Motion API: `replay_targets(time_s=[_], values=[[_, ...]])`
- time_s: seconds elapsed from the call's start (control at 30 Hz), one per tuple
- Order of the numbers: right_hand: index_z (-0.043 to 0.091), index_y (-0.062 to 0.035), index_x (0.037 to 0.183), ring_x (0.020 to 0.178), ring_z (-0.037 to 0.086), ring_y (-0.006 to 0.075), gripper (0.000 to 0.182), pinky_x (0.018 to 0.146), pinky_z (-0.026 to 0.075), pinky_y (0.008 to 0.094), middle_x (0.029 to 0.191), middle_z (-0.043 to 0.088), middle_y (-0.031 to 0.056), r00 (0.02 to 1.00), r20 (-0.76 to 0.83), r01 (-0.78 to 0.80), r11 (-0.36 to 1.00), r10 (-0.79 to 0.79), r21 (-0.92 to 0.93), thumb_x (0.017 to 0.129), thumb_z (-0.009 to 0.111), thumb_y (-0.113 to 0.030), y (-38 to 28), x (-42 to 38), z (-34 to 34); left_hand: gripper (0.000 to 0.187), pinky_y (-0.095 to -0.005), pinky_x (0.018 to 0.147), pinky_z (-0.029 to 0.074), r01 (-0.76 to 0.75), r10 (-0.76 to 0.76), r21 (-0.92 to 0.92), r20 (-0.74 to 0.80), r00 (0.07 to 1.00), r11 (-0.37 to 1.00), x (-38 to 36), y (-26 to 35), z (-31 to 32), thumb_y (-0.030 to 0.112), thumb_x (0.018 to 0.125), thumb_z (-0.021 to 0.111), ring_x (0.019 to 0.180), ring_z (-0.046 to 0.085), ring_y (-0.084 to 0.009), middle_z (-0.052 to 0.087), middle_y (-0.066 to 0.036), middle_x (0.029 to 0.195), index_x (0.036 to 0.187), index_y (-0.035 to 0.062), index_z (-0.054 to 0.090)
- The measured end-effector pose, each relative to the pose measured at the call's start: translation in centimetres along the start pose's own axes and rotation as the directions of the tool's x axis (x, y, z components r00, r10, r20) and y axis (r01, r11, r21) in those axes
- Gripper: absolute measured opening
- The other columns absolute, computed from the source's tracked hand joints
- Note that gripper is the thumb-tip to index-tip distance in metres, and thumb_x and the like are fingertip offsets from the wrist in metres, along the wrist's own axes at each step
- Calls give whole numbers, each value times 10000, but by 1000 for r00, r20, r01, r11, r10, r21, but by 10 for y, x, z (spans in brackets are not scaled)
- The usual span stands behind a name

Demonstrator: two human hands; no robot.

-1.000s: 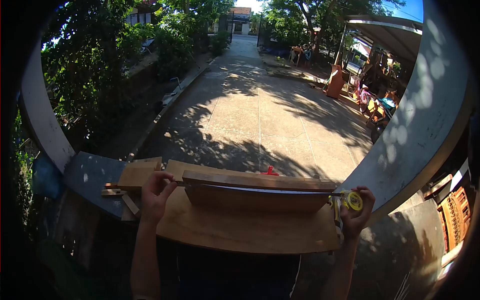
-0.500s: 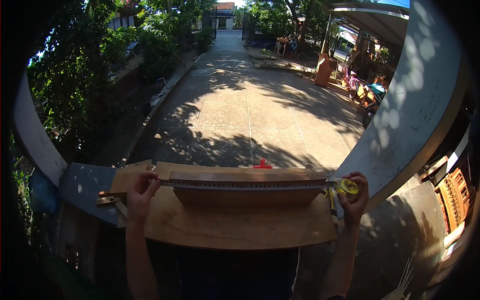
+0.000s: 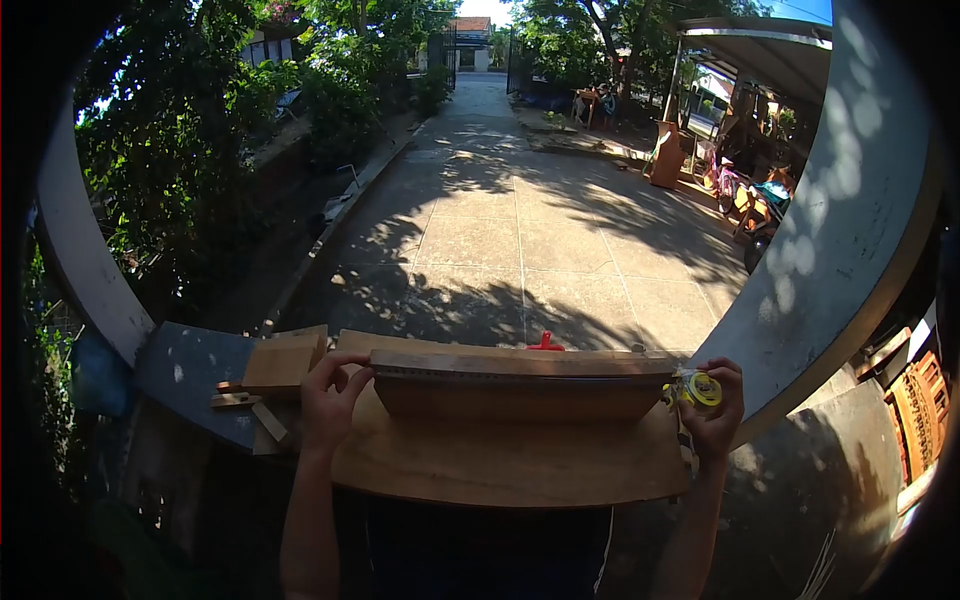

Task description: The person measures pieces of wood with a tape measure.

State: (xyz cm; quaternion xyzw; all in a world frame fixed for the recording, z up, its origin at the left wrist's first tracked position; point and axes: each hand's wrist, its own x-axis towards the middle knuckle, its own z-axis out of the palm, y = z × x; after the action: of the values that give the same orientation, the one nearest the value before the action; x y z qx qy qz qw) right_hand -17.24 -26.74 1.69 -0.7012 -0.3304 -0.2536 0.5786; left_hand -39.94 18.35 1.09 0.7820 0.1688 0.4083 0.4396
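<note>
A wooden board (image 3: 520, 402) stands on edge on a wide plywood sheet (image 3: 510, 470). Along its upper front edge runs the pulled-out blade of a tape measure (image 3: 706, 391), now seen almost edge-on. My right hand (image 3: 716, 415) is closed around the tape measure's yellow, clear-looking case at the board's right end. At the left end, my left hand (image 3: 332, 400) pinches the blade's tip against the board's corner; the tip itself is hidden by my fingers.
Left of the sheet, wood offcuts (image 3: 284, 360) lie on a grey slab (image 3: 195, 375). Behind the board shows a red clamp-like piece (image 3: 546, 341). A slanted pillar (image 3: 815, 220) rises at right, and carved wooden pieces (image 3: 918, 400) lean beyond it.
My left hand has moved right, up to the board's left end, and the blade's span is shorter. The blade has turned so its markings barely show. The whole view has shifted slightly.
</note>
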Motion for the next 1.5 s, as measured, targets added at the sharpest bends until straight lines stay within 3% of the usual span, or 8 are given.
replay_targets(time_s=[0.3, 0.43, 0.53, 0.63, 0.93, 1.03, 1.33, 1.5], values=[[576, -49, 1060, 1145, 583, 220, 462, 978, 502, 355, 1261, 552, 130, 999, 33, -23, 999, 25, -41, 659, 803, -17, 13, 3, -6, 194, -207, 685, 428, -11, 12, -69, 14, 1000, 998, -2, -6, 2, 5, 859, 757, 699, 496, -29, 641, 25, 894, 1046, 32, 714], [599, -35, 1082, 1154, 585, 223, 491, 991, 503, 357, 1254, 569, 125, 998, -36, -48, 997, 50, 57, 662, 850, -76, 10, 1, 3, 198, -226, 681, 440, -54, 51, -111, -32, 998, 992, -4, -13, 6, 32, 839, 788, 688, 488, -45, 695, -6, 973, 1029, 42, 733], [634, -19, 1141, 1195, 580, 241, 491, 1026, 478, 366, 1306, 564, 134, 999, -33, -6, 998, 4, -58, 742, 846, -213, 20, -5, 0, 189, -228, 697, 450, -66, 62, -91, -40, 997, 994, -4, -15, 6, 30, 835, 792, 708, 503, -53, 691, -9, 981, 1013, 37, 729], [641, -9, 1216, 1237, 563, 246, 601, 1042, 464, 374, 1353, 560, 146, 998, -24, -58, 998, 58, -19, 801, 844, -394, 25, -8, 1, 174, -230, 706, 453, -44, 40, -109, -34, 999, 993, -5, -13, 6, 28, 837, 790, 721, 510, -56, 689, -11, 974, 998, 31, 723], [465, 14, 1400, 1131, 634, 246, 854, 953, 515, 340, 1296, 604, 185, 986, -141, -93, 994, 84, -57, 830, 799, -528, 39, -15, 10, 168, -236, 730, 461, -81, 73, -154, -54, 996, 985, -8, -18, 9, 2, 846, 769, 743, 532, -66, 675, -18, 980, 1001, 28, 708], [425, 6, 1408, 1085, 653, 222, 852, 913, 529, 318, 1237, 629, 165, 953, -33, -301, 953, 300, -37, 826, 828, -469, 44, -23, -1, 166, -235, 732, 463, -74, 69, -131, -45, 997, 989, -8, -16, 7, 1, 849, 767, 747, 536, -65, 673, -18, 976, 1002, 29, 709], [461, 19, 1356, 1111, 642, 206, 576, 932, 551, 339, 1214, 626, 137, 923, -99, -328, 897, 371, 295, 890, 777, -104, 29, -14, 6, 163, -224, 742, 462, -67, 63, -145, -30, 998, 987, -8, -12, 7, 5, 859, 762, 756, 545, -55, 660, -14, 1000, 1010, 28, 704], [459, 27, 1408, 1121, 637, 205, 576, 928, 559, 328, 1246, 614, 135, 898, -243, -290, 910, 366, 298, 913, 739, -62, 24, -23, 24, 177, -244, 799, 487, -44, 39, -188, -28, 999, 981, -10, -16, 8, 2, 882, 740, 826, 574, -75, 653, -24, 1023, 1050, 32, 691]])
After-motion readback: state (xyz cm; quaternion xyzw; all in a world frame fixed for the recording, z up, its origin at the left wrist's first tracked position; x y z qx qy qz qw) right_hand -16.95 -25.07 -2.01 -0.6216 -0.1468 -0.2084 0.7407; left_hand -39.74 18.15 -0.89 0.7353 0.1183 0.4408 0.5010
